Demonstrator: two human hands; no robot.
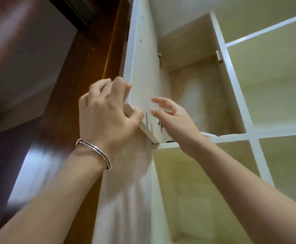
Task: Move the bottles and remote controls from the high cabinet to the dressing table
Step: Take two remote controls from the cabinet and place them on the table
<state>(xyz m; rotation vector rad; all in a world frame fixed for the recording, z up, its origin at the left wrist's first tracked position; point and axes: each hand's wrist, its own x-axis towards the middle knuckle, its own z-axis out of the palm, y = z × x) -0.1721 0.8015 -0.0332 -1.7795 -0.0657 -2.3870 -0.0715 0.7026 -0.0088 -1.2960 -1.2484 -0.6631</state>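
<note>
- While the left hand [105, 110] clamps the open cabinet door [143, 71], it may swing back if released.
- Right hand [175, 118], fingers spread, reaches empty; no bottles or remotes visible, so groping blind could topple them.

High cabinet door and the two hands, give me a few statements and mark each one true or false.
1. The left hand grips the lower corner of the open cabinet door. True.
2. The right hand holds a bottle. False: it is empty, fingers spread.
3. A bangle sits on the left wrist. True.
4. The cabinet door is shut. False: it stands open.
5. Remote controls show in the open compartment. False: none visible.
</note>
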